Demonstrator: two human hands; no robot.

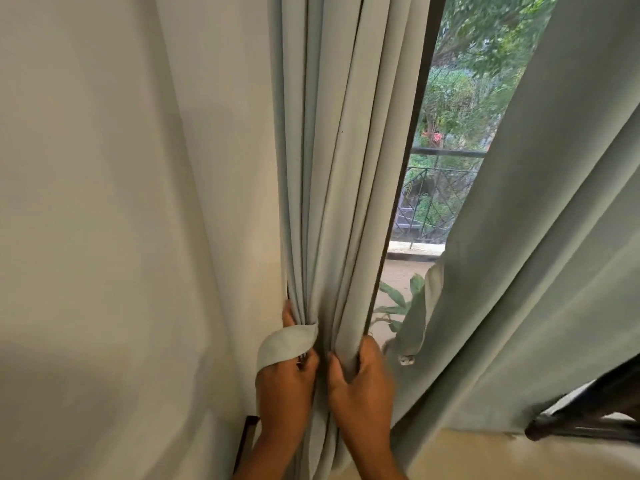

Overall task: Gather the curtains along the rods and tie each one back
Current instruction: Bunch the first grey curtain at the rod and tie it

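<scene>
We have the left curtain (332, 168) bunched into tight folds against the wall (104, 202), just left of the open strip of window (446, 150), and we are at the tying step for this panel. Our left hand (285, 382) is closed around the left side of the bundle, with a tie-back (287, 344) of the same pale cloth looped over the top of that hand and its end tucked into the folds; the fingers (306, 363) curl in toward the middle. Our right hand (360, 372) is clamped on the right edge of the bundle, thumb on the near side and the fingers wrapped behind, so the folds are pinched between the two hands. The right curtain (540, 237) hangs loose and slanted on the other side of the gap, with its own tie-back (420, 323) dangling at its inner edge, so that panel looks undone. We judge the next move to be drawing the strip round the front of the folds to its fastening, which we cannot see from here. That calls for the right hand to keep the bundle squeezed while the left carries the strip across, or the folds will spring apart.
</scene>
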